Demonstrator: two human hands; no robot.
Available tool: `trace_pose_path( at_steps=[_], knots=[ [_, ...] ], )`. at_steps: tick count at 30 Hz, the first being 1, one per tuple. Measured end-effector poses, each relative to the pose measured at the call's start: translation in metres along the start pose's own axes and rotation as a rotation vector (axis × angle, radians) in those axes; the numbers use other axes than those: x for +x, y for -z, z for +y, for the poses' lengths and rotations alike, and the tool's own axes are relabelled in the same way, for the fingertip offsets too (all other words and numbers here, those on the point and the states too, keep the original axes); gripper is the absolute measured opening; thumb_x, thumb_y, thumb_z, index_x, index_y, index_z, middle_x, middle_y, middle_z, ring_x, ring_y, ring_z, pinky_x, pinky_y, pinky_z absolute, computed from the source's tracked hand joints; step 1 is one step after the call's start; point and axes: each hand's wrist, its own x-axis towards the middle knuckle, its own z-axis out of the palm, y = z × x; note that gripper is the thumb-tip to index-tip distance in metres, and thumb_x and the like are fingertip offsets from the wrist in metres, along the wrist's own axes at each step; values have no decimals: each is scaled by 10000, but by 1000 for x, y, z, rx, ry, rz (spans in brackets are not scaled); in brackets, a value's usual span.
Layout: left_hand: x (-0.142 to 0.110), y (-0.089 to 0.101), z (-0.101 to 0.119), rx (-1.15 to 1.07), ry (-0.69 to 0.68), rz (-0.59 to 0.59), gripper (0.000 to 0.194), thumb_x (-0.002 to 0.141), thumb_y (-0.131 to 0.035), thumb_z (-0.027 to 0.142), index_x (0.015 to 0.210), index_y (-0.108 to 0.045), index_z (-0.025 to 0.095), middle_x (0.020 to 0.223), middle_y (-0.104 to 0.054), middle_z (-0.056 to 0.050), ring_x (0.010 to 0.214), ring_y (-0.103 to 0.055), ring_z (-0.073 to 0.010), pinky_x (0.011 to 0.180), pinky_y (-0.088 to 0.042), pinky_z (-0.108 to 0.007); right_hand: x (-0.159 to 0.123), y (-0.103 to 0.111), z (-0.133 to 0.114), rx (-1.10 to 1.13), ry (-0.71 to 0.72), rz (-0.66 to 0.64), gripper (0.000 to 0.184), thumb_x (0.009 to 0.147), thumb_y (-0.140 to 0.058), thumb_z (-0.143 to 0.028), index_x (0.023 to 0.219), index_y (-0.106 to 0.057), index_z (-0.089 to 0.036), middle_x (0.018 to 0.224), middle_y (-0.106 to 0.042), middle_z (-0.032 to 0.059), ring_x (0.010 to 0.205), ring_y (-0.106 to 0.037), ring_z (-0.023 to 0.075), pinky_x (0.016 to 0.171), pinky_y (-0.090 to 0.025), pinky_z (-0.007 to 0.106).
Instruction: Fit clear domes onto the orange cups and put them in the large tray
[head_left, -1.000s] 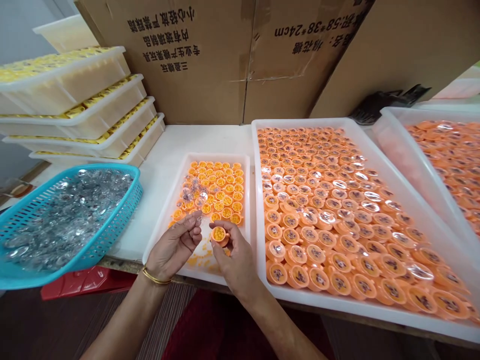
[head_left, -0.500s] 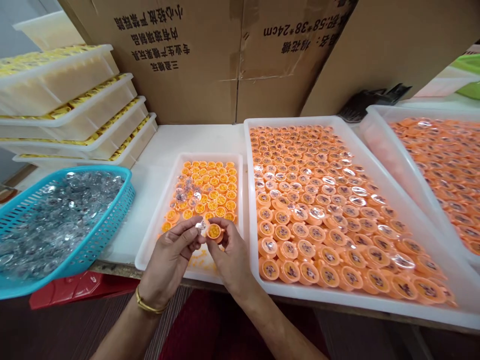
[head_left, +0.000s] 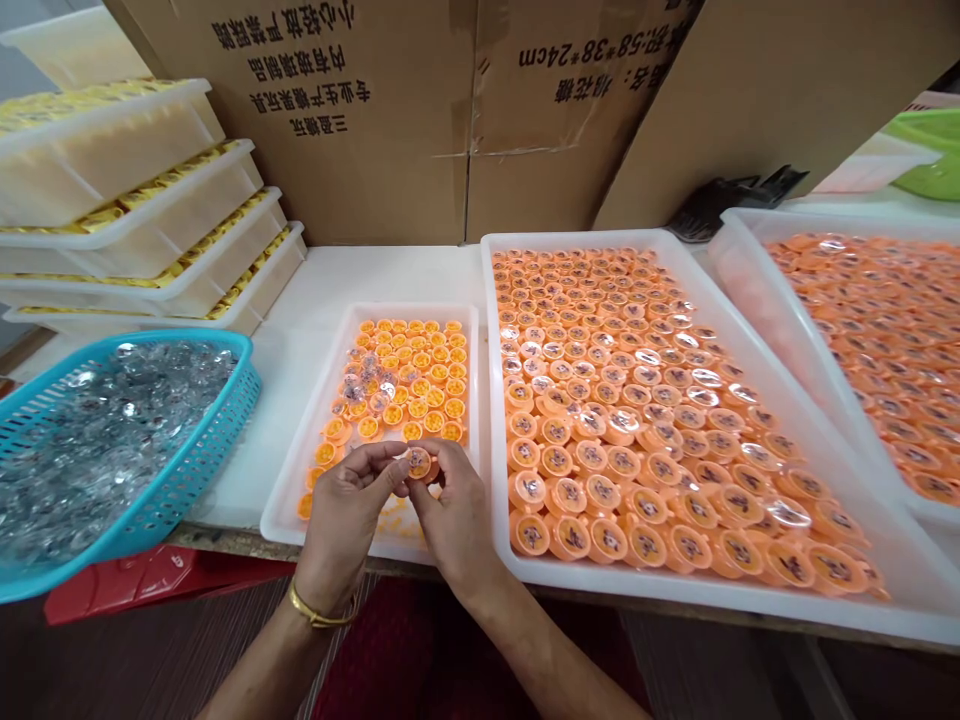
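Observation:
Both hands meet over the near end of a small white tray [head_left: 294, 478]. My right hand [head_left: 450, 515] pinches a small orange cup [head_left: 418, 462] filled with yellow bits. My left hand [head_left: 346, 510] presses a clear lid onto that cup with thumb and fingers. The small tray holds several open orange cups [head_left: 420, 380] and a few loose clear lids [head_left: 367, 375]. A gold bangle circles my left wrist.
A blue basket [head_left: 135, 520] full of clear lids sits at the left. A large white tray [head_left: 495, 400] of lidded orange cups lies right, another tray [head_left: 742, 260] beyond it. Stacked white trays [head_left: 150, 210] stand at the back left, cardboard boxes [head_left: 420, 120] behind.
My left hand has brought the clear lid over to the cup in my right hand, and the lid now sits on the cup. The view has shifted slightly.

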Motion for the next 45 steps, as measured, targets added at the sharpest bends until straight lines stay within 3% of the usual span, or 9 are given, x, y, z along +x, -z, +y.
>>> trace_pose_path(
  at_steps=[5, 15, 21, 25, 30, 34, 37, 40, 45],
  knots=[
    [0, 1, -4, -174, 108, -13, 281, 583, -813, 275, 800, -699, 137, 619, -661, 11, 543, -562, -66, 514, -401, -165, 1, 0, 1, -14, 5, 2, 229, 766, -583, -95, 967, -622, -198, 979, -634, 49, 892, -592, 179, 791, -486, 317],
    [1, 3, -10, 95, -109, 65, 255, 653, -774, 293, 846, -680, 156, 662, -665, 23, 587, -584, -67, 581, -461, -164, 1, -2, 5, -22, 7, -8, 311, 759, -564, -55, 1026, -628, -202, 1026, -620, 61, 944, -589, 185, 834, -496, 332],
    [5, 7, -8, 184, -103, 56, 263, 654, -769, 320, 834, -676, 154, 660, -658, 19, 578, -587, -81, 567, -477, -180, 1, -1, 6, -7, 41, -15, 325, 757, -548, -66, 1049, -617, -191, 1038, -627, 61, 954, -599, 181, 838, -513, 329],
    [6, 7, -6, 213, -96, 48, 286, 637, -774, 347, 816, -671, 150, 716, -675, -1, 622, -609, -102, 590, -492, -200, -2, 0, 5, 140, 7, -74, 322, 780, -558, -139, 1095, -595, -199, 1096, -611, 70, 986, -607, 182, 787, -550, 300],
    [5, 10, -10, 303, -156, 1, 312, 704, -714, 391, 899, -642, 158, 748, -661, -6, 695, -631, -137, 677, -508, -257, -2, -2, 12, 311, -144, -75, 264, 840, -566, -304, 1075, -627, -199, 1049, -659, 73, 922, -650, 196, 800, -562, 348],
    [9, 18, -12, 354, -144, -102, 396, 746, -668, 419, 1050, -617, 171, 849, -669, -26, 793, -630, -165, 740, -502, -290, 1, -4, 15, 366, -210, -58, 264, 809, -605, -308, 1043, -651, -195, 983, -689, 63, 890, -659, 209, 825, -549, 389],
    [12, 24, -9, 368, -136, -228, 345, 786, -624, 423, 1023, -640, 173, 987, -676, -59, 904, -620, -187, 798, -488, -301, 1, -2, 10, 448, -234, -60, 267, 773, -638, -263, 1035, -635, -209, 999, -693, 46, 925, -655, 197, 853, -536, 369],
    [14, 30, -4, 460, -179, -307, 292, 808, -604, 409, 981, -652, 179, 980, -677, -57, 917, -613, -195, 806, -478, -312, 1, -1, 6, 542, -256, -77, 277, 746, -656, -227, 1020, -621, -219, 999, -695, 29, 926, -659, 177, 840, -540, 332],
    [11, 30, 0, 671, -343, -291, 226, 842, -563, 385, 900, -660, 190, 863, -665, -36, 805, -599, -171, 742, -460, -299, 0, 0, 4, 570, -242, -81, 168, 763, -642, -221, 931, -630, -217, 949, -685, 14, 879, -659, 154, 807, -546, 300]
  ],
)
